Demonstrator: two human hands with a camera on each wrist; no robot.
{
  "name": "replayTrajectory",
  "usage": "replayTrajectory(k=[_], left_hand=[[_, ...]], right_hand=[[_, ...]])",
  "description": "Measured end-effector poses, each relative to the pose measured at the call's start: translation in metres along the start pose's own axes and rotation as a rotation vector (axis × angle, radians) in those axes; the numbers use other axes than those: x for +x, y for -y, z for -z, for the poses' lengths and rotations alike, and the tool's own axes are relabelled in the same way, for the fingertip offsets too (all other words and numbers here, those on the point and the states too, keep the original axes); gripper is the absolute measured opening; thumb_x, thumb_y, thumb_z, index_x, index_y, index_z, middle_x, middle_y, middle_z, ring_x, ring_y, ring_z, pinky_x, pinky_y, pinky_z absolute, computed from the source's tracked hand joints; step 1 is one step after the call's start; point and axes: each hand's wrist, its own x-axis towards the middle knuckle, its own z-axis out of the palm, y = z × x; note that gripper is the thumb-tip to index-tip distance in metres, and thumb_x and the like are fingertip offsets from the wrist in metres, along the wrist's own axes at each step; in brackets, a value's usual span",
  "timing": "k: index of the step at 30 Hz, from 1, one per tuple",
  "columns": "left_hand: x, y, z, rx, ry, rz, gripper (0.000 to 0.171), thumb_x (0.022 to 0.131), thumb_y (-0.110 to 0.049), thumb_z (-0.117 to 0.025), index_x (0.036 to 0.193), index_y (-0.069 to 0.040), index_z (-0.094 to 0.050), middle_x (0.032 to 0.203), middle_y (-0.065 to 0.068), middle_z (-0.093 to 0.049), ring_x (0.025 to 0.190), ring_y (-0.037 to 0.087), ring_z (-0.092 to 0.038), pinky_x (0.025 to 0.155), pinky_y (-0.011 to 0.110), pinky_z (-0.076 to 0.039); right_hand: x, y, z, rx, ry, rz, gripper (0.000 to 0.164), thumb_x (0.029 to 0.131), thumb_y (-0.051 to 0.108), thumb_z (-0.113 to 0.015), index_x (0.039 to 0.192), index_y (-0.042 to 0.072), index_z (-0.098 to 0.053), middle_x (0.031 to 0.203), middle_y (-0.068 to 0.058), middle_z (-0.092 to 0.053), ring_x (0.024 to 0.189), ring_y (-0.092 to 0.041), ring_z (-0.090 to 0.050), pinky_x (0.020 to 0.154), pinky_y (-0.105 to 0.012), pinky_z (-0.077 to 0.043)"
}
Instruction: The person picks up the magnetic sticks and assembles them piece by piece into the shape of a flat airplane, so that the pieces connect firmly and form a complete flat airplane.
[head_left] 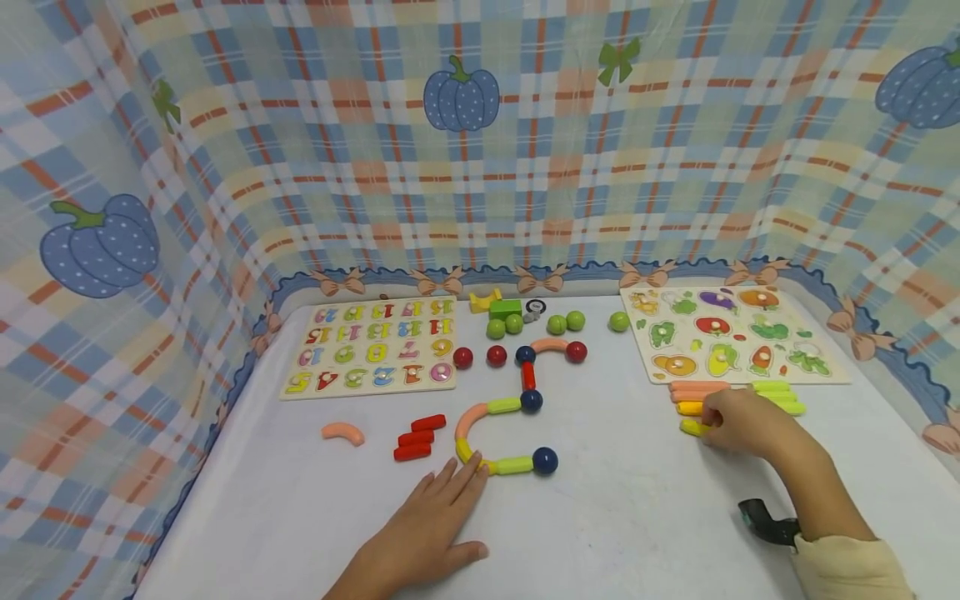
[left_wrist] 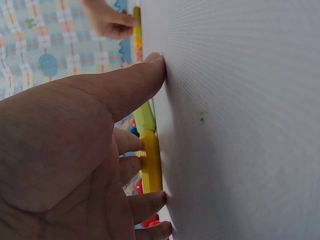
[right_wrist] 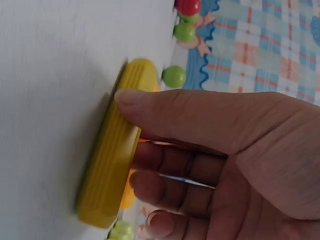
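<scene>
At the right side of the white table (head_left: 615, 525), the yellow rod (right_wrist: 111, 155) is pinched in my right hand (head_left: 742, 423): thumb on the near face, index finger behind. The rod is well apart from my left hand (head_left: 431, 525). An orange rod (head_left: 688, 408) lies just beyond it; salmon rods (head_left: 699, 387) and light green rods (head_left: 780, 398) lie behind, in front of the vegetable board (head_left: 742, 372). My left hand is spread palm down, fingers extended, fingertips touching the yellow curved piece (head_left: 464, 451). This piece adjoins a salmon curve (head_left: 468, 421) and a green rod (head_left: 515, 465) ending at a blue ball (head_left: 545, 461). Three red rods (head_left: 416, 437) lie left of the curve, in front of the number board (head_left: 396, 363).
</scene>
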Motion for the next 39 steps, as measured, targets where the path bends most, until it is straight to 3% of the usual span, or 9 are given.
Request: replayTrajectory(k=[4,8,15,22,27,39], left_hand=[[0.000,0.000,0.000,0.013,0.009,0.013,0.089,0.076,-0.063,-0.053,0.145,-0.027,-0.010,0.150,-0.010,-0.002,0.135,0.021,-0.010,0.100,0.052,-0.022],[0.000,-0.001,0.000,0.004,0.011,0.010,0.089,0.077,-0.063,-0.053,0.145,-0.026,-0.011,0.150,-0.009,-0.003,0.135,0.022,-0.010,0.100,0.053,-0.022],[0.001,0.001,-0.001,0.007,0.008,0.004,0.088,0.077,-0.063,-0.052,0.145,-0.026,-0.011,0.150,-0.010,-0.003,0.135,0.021,-0.010,0.100,0.053,-0.023],[0.001,0.002,-0.001,0.013,0.011,0.012,0.089,0.076,-0.064,-0.052,0.145,-0.027,-0.010,0.149,-0.011,-0.002,0.135,0.021,-0.010,0.100,0.052,-0.023],[0.000,0.001,-0.001,0.016,0.006,0.005,0.089,0.076,-0.064,-0.052,0.145,-0.027,-0.010,0.150,-0.010,-0.002,0.135,0.022,-0.011,0.099,0.053,-0.023],[0.000,0.001,0.001,0.012,0.011,0.011,0.088,0.077,-0.064,-0.052,0.145,-0.027,-0.011,0.150,-0.010,-0.003,0.135,0.021,-0.010,0.100,0.052,-0.023]], right_hand=[[0.004,0.024,-0.009,0.015,-0.003,0.049,0.020,0.074,0.022,-0.073,0.072,0.012,-0.056,0.061,0.001,-0.046,0.054,-0.013,-0.042,0.050,-0.028,-0.033],[0.024,0.052,-0.019,0.121,0.034,0.076,0.023,0.074,0.030,-0.073,0.075,0.012,-0.059,0.062,0.001,-0.050,0.053,-0.014,-0.046,0.049,-0.027,-0.039],[0.082,0.071,-0.025,0.256,0.177,-0.016,0.036,0.078,0.045,-0.065,0.069,0.010,-0.061,0.055,-0.003,-0.053,0.041,-0.015,-0.043,0.038,-0.023,-0.032],[0.124,0.074,-0.022,0.364,0.122,-0.086,0.041,0.083,0.046,-0.058,0.071,0.006,-0.060,0.057,-0.005,-0.055,0.044,-0.016,-0.045,0.040,-0.026,-0.037],[0.132,0.073,-0.020,0.378,0.116,-0.117,0.042,0.084,0.047,-0.056,0.073,0.006,-0.059,0.059,-0.006,-0.055,0.047,-0.019,-0.048,0.042,-0.029,-0.041],[0.130,0.080,-0.023,0.410,0.082,-0.134,0.040,0.085,0.044,-0.055,0.082,0.005,-0.057,0.061,-0.008,-0.056,0.047,-0.020,-0.050,0.043,-0.028,-0.044]])
